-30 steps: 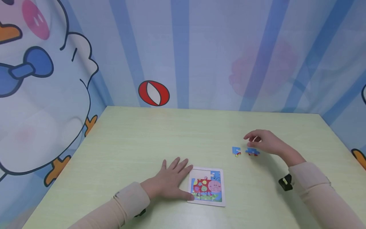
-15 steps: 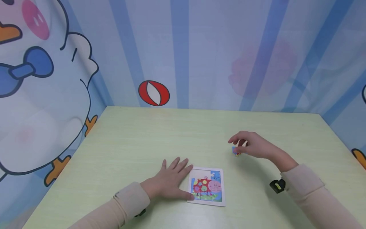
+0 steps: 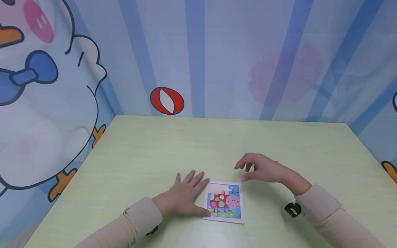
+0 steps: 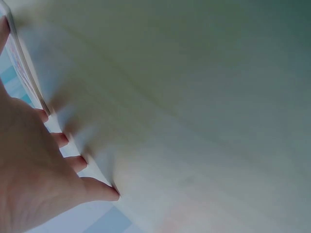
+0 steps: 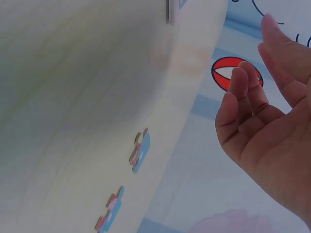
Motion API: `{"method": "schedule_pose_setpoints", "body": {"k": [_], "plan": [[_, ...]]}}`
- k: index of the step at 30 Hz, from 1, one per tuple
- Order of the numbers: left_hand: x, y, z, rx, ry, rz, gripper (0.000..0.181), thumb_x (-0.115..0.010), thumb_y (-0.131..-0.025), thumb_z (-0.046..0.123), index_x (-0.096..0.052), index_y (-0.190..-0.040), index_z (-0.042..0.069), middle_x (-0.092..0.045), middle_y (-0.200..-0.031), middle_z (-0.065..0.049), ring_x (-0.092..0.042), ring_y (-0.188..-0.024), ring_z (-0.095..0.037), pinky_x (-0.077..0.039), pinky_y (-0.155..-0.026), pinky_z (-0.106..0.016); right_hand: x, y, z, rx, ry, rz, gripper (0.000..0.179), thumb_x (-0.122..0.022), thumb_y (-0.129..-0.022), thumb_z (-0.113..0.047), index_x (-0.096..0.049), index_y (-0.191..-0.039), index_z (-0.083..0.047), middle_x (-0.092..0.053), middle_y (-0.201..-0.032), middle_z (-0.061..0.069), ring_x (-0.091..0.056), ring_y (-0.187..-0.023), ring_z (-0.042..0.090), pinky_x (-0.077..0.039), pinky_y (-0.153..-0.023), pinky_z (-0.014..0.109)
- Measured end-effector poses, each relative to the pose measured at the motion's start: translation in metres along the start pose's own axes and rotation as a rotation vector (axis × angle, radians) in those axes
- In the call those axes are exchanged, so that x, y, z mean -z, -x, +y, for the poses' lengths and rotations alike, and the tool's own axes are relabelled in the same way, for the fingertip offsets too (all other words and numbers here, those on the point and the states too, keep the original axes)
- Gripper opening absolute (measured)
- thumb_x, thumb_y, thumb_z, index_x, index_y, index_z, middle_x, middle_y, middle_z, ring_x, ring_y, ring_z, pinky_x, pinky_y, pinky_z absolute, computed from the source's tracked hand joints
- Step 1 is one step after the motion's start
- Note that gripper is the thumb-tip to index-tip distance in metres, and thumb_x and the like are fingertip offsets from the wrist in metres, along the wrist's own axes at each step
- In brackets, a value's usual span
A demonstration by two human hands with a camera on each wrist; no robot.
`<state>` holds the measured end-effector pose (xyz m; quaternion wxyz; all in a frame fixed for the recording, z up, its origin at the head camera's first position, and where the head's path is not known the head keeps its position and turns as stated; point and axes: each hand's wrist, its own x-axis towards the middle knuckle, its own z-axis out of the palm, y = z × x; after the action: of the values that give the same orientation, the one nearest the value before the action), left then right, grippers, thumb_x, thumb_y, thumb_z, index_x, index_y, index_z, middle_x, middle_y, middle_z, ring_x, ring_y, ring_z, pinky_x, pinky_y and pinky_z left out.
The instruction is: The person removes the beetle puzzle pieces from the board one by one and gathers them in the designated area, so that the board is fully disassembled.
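A square jigsaw puzzle in a white tray (image 3: 227, 221) lies on the table. Fitted pieces form a red spotted ladybird (image 3: 218, 203) with a pink face; a pale gap shows at the upper left. My left hand (image 3: 183, 199) rests palm down with fingers spread, thumb and index finger on the tray's left edge. My right hand (image 3: 263, 168) hovers with loosely bent fingers near the tray's upper right corner and holds nothing. In the right wrist view two loose jigsaw pieces, a nearer one (image 5: 142, 151) and another (image 5: 111, 211), lie on the table; my hand mostly hides them in the head view.
The pale wooden table (image 3: 155, 144) meets a striped blue cloth backdrop (image 3: 223, 69) at its far edge. A printed white cartoon bird (image 3: 46, 131) stands at the left, a printed red ball (image 3: 166, 101) near the middle.
My right hand has moved left and nearer to me, from over the loose pieces toward the tray. The left hand and the puzzle have stayed where they were.
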<state>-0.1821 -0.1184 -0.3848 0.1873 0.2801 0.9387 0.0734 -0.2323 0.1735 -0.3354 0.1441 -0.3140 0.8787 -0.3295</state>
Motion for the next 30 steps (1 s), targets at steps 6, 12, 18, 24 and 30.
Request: {"method": "schedule_pose_setpoints", "body": {"k": [6, 12, 18, 24, 30], "plan": [[0.000, 0.000, 0.001, 0.005, 0.000, -0.004, 0.101, -0.051, -0.078, 0.078, -0.020, -0.155, 0.022, -0.009, -0.163, -0.002, -0.002, -0.149, -0.033, -0.004, -0.109, -0.069, -0.010, -0.003, -0.001, 0.020, -0.017, -0.043, 0.031, -0.077, -0.081, -0.013, -0.069, -0.110, -0.006, -0.063, -0.107, 0.009, -0.058, -0.091, 0.025, -0.049, -0.072, 0.028], [0.000, 0.000, 0.000, 0.006, -0.001, -0.009, 0.101, -0.051, -0.078, 0.078, -0.019, -0.155, 0.022, -0.009, -0.163, -0.002, -0.001, -0.149, -0.032, -0.003, -0.109, -0.069, -0.022, -0.006, 0.001, -0.002, -0.033, -0.109, 0.028, -0.077, -0.082, -0.016, -0.070, -0.108, -0.011, -0.062, -0.107, 0.003, -0.057, -0.091, 0.019, -0.048, -0.074, 0.030], [0.000, 0.000, 0.000, 0.002, -0.003, -0.011, 0.101, -0.050, -0.078, 0.079, -0.019, -0.156, 0.022, -0.008, -0.163, -0.002, 0.000, -0.149, -0.032, -0.003, -0.110, -0.069, -0.031, -0.008, 0.002, 0.007, -0.027, -0.146, 0.025, -0.078, -0.081, -0.020, -0.072, -0.105, -0.015, -0.061, -0.103, -0.001, -0.056, -0.089, 0.017, -0.048, -0.078, 0.030], [0.000, 0.000, 0.001, 0.006, -0.008, -0.010, 0.101, -0.049, -0.078, 0.079, -0.019, -0.155, 0.022, -0.008, -0.163, -0.002, -0.001, -0.149, -0.032, -0.004, -0.110, -0.069, -0.037, -0.011, -0.001, -0.030, -0.007, -0.177, 0.022, -0.079, -0.080, -0.019, -0.073, -0.102, -0.019, -0.058, -0.100, -0.002, -0.052, -0.089, 0.017, -0.047, -0.078, 0.029], [0.001, 0.000, 0.002, 0.012, -0.019, -0.012, 0.101, -0.050, -0.078, 0.079, -0.020, -0.155, 0.022, -0.008, -0.163, -0.002, -0.001, -0.149, -0.032, -0.005, -0.109, -0.069, -0.042, -0.013, -0.001, -0.047, 0.031, -0.194, 0.022, -0.080, -0.079, -0.019, -0.073, -0.099, -0.020, -0.055, -0.097, -0.003, -0.049, -0.088, 0.016, -0.045, -0.076, 0.027]]}}
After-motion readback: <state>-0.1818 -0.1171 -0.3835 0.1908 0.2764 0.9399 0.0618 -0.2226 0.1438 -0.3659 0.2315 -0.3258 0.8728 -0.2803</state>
